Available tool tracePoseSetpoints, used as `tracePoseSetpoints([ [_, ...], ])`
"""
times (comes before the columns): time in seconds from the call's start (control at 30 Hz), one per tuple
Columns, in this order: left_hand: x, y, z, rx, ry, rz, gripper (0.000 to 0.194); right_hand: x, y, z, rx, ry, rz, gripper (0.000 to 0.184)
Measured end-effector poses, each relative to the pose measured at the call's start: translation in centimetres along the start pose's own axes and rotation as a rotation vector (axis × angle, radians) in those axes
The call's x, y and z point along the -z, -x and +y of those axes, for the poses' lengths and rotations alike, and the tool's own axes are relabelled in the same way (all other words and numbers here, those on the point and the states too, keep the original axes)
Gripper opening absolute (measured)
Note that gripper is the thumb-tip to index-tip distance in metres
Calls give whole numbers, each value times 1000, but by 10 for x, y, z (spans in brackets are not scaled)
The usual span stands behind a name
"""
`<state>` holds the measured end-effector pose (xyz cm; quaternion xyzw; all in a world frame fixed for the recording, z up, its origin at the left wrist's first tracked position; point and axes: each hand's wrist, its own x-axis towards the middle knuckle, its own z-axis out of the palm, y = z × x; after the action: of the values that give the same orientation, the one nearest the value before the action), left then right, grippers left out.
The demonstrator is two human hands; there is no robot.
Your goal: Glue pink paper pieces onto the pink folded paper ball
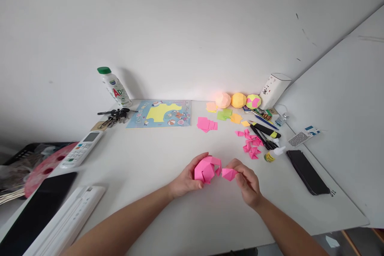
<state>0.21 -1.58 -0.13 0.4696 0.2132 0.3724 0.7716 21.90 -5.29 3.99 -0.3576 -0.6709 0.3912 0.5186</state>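
My left hand (187, 179) cups a partly built pink paper ball (205, 169) made of folded units, fingers curled round it. My right hand (246, 181) pinches a single folded pink paper unit (229, 174) and holds it against the ball's right side. Both hands hover just above the white table (144, 168), near its middle. A pile of loose pink folded units (252, 144) lies beyond my right hand. Flat pink paper squares (206, 124) sit farther back.
Three finished paper balls (238, 100) stand by the wall, with green and orange squares (229, 115), pens (265, 130), a glue bottle (274, 154) and a black phone (307, 172) at right. At left are a remote (81, 149), keys (115, 115), a bottle (115, 87), a tablet (36, 212) and a sticker sheet (162, 114).
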Motion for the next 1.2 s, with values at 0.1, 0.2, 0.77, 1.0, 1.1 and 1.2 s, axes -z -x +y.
tracePoseSetpoints([
  [0.1,-2,0,1,-101,-93,40,90,-1,1,4,-213,-200,32,24],
  [0.2,-5,0,2,-177,-121,45,91,-3,-1,5,-340,-413,21,24],
  [0.77,-14,2,-1,-150,-207,14,91,-3,-6,3,-489,-561,-9,22],
  [1.0,-13,6,-11,-339,-527,135,89,-9,-5,0,-442,-476,-44,22],
  [1.1,-18,10,-16,-331,-610,225,86,-13,-3,0,-444,-445,-67,22],
  [1.2,-21,10,-18,-308,-610,340,70,-16,0,0,-451,-413,-131,23],
])
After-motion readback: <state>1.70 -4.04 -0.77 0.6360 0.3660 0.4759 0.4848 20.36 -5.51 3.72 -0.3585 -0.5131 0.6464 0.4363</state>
